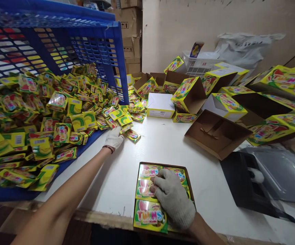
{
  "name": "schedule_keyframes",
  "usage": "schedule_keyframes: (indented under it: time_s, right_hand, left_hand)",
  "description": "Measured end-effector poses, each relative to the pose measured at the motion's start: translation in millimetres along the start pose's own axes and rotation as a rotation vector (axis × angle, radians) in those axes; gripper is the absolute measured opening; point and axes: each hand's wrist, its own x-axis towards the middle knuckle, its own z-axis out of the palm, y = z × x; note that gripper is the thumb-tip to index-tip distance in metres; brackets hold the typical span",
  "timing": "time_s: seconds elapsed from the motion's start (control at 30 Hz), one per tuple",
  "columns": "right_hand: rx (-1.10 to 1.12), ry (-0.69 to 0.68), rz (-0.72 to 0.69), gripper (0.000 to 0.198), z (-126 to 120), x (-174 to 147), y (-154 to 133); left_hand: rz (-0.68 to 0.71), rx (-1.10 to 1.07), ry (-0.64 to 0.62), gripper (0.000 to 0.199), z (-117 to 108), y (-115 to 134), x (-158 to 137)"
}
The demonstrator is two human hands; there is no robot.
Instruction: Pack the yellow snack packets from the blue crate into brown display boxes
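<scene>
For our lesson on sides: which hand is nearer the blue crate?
Left: the left hand is at the packets outside the blue crate; the right hand is farther away, over the open box of packets.

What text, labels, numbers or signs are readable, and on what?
"TWINS": front-left packet in the open box.
"TWINS": display box at far right.
Handling symbols, no legible words: brown shipping carton.
Too small or blurred: line under "TWINS", barcodes on loose packets, print on white-topped box, plastic bag lettering.
</scene>
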Motion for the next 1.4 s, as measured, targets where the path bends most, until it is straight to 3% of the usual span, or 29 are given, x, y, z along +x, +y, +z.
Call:
schedule_keyframes:
  time_s: [0.1,0.2,0.3,0.33,0.4,0.47,0.53,0.73,0.9,1.07,1.23,1.33,1.4]
  right_hand:
    - [0.105,0.122,-0.043,0.022,-6,9,9]
    - [0.273,0.265,0.046,0.043,-14,28,11]
    - [0.408,0.188,0.127,0.046,-23,47,6]
    - [0.413,0.14,0.138,0.039,-25,52,5]
    - [0.369,0.071,0.139,0.025,-25,55,5]
    - [0.302,0.057,0.11,0.019,-19,52,8]
    - [0.241,0.075,0.065,0.019,-10,46,11]
    - [-0.076,0.24,-0.069,0.014,13,41,14]
    - [-0.254,0.104,-0.197,0.017,5,43,13]
    - [-0.312,0.004,-0.268,0.02,-5,44,10]
    - [-0.429,-0.146,-0.366,0.014,-12,54,7]
    - [-0.395,-0.225,-0.345,0.009,-8,59,6]
    - [-0.279,-0.209,-0.285,0.008,-3,59,8]
  left_hand:
    - [0.044,-0.126,-0.093,0.036,-7,19,-29]
    - [0.09,-0.336,-0.313,0.042,-10,47,-71]
    - [0.154,-0.511,-0.513,0.038,-8,68,-107]
    - [0.175,-0.486,-0.497,0.036,-7,70,-112]
    - [0.21,-0.301,-0.322,0.034,-3,67,-111]
    - [0.242,-0.052,-0.131,0.031,3,54,-95]
    - [0.266,0.146,-0.045,0.026,10,38,-69]
    - [0.383,0.322,-0.155,0.037,28,10,3]
    - [0.387,0.292,-0.231,0.031,33,15,21]
    - [0.272,0.115,-0.172,0.033,27,27,-4]
    - [0.22,-0.177,-0.179,0.045,19,50,-64]
    - [0.124,-0.486,-0.181,0.046,19,67,-98]
    - [0.071,-0.681,-0.152,0.049,19,75,-114]
